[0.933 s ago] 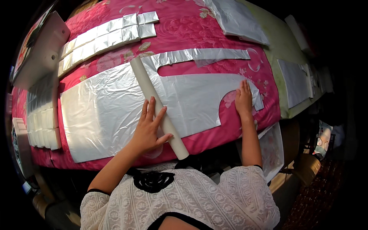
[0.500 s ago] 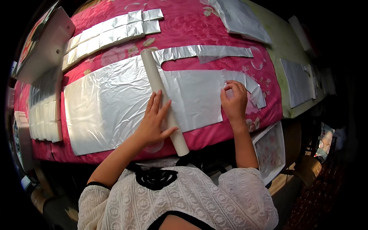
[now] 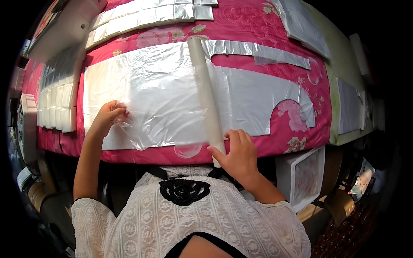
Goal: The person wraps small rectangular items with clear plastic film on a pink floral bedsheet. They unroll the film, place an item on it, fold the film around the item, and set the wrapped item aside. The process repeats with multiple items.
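Note:
A flat stack of thin, whitish plastic carrier bags [image 3: 249,99] with cut-out handles lies across the table in front of me. Across it rests a long white tube [image 3: 198,53], its near end past the table edge. My left hand [image 3: 111,117] is closed in a pinch on the loose top bag [image 3: 142,116] at the stack's left part; this film is wrinkled and seems to pass over the tube's middle. My right hand [image 3: 238,152] is at the tube's near end, thumb across it and fingers bent at its right side.
Folded bag packs [image 3: 142,18] stand in rows at the back left, more packs [image 3: 58,96] at the left edge beside a white box [image 3: 64,30]. Further bag stacks [image 3: 301,28] lie back right. A white bin [image 3: 307,178] stands below the table's right front. A pink flowered cloth [image 3: 241,26] covers the table.
My left hand has left the tube, moved left and pinched the film. The right hand has moved from the bag handles to the tube's near end. The top bag is drawn leftward.

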`<action>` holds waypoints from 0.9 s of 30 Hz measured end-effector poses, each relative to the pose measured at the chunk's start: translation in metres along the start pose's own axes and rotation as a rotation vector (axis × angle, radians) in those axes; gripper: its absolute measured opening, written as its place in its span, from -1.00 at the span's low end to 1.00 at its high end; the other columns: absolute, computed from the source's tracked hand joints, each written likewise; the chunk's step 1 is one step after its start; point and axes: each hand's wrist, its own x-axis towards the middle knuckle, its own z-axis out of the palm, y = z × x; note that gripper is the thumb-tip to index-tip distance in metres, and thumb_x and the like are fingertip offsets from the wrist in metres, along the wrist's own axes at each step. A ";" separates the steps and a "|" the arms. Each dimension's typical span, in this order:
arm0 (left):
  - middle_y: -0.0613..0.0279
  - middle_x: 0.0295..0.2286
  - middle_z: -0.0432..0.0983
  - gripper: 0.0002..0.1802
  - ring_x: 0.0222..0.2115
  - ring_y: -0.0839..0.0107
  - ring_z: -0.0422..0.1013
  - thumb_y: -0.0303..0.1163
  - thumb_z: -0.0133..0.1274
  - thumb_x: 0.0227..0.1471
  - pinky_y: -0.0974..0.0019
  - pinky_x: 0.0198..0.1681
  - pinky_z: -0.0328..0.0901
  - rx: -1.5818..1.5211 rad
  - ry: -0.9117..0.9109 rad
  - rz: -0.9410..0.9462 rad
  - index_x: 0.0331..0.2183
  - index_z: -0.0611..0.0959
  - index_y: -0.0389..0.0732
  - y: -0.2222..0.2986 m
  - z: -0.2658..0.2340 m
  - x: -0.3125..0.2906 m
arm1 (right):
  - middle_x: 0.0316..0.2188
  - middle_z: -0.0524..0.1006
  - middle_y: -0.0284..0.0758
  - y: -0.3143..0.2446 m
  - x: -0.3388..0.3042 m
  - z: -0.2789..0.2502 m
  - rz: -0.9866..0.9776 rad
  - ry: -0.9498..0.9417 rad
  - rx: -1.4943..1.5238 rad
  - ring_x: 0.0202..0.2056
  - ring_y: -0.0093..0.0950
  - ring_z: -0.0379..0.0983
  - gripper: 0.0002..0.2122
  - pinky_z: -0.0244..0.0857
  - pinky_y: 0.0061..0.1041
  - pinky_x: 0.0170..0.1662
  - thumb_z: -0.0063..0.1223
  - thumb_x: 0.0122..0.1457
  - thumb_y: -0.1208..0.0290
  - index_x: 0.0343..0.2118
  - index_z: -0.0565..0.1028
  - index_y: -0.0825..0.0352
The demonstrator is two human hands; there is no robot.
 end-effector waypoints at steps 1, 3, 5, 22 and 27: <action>0.32 -0.52 0.48 -0.90 -0.55 0.62 0.38 -0.44 0.03 -0.03 0.53 -0.43 0.29 0.088 0.048 -0.021 -0.40 0.50 -0.24 -0.002 -0.020 -0.003 | -0.44 0.49 -0.22 0.002 -0.002 -0.001 0.101 -0.099 -0.078 -0.37 -0.27 0.44 -0.55 0.30 -0.36 -0.35 0.23 -0.15 0.05 -0.38 0.43 0.37; 0.34 -0.53 0.47 -0.93 -0.57 0.65 0.36 -0.45 0.02 -0.03 0.57 -0.45 0.26 0.252 0.169 0.011 -0.42 0.50 -0.22 -0.015 -0.049 -0.002 | -0.59 0.50 -0.19 0.007 -0.005 0.009 0.208 -0.281 -0.027 -0.50 -0.22 0.46 -0.53 0.31 -0.30 -0.42 0.20 -0.16 -0.04 -0.49 0.46 0.38; 0.26 -0.47 0.50 -0.88 -0.50 0.52 0.42 -0.53 0.01 -0.07 0.48 -0.40 0.31 0.457 0.267 0.093 -0.37 0.50 -0.27 -0.012 -0.054 -0.001 | -0.62 0.50 -0.16 0.008 -0.010 0.016 0.244 -0.375 -0.020 -0.54 -0.20 0.46 -0.55 0.31 -0.28 -0.44 0.19 -0.15 -0.02 -0.53 0.48 0.39; -0.16 0.15 -0.07 -0.31 0.19 0.00 -0.14 -0.43 -0.19 -0.08 0.07 0.22 -0.21 0.963 0.133 0.905 0.12 0.09 -0.43 -0.007 0.196 0.044 | -0.60 0.51 -0.10 0.013 -0.014 0.009 0.283 -0.566 0.233 -0.51 -0.17 0.47 -0.56 0.32 -0.30 -0.42 0.12 -0.08 0.00 -0.51 0.52 0.41; -0.18 0.15 -0.10 -0.31 0.20 0.00 -0.18 -0.34 -0.25 -0.04 0.04 0.23 -0.27 1.107 0.166 0.867 0.13 0.07 -0.44 -0.008 0.197 0.047 | -0.60 0.50 -0.09 0.026 0.036 0.006 0.163 -0.515 0.272 -0.53 -0.20 0.47 -0.48 0.32 -0.33 -0.43 0.07 -0.02 -0.05 -0.49 0.51 0.49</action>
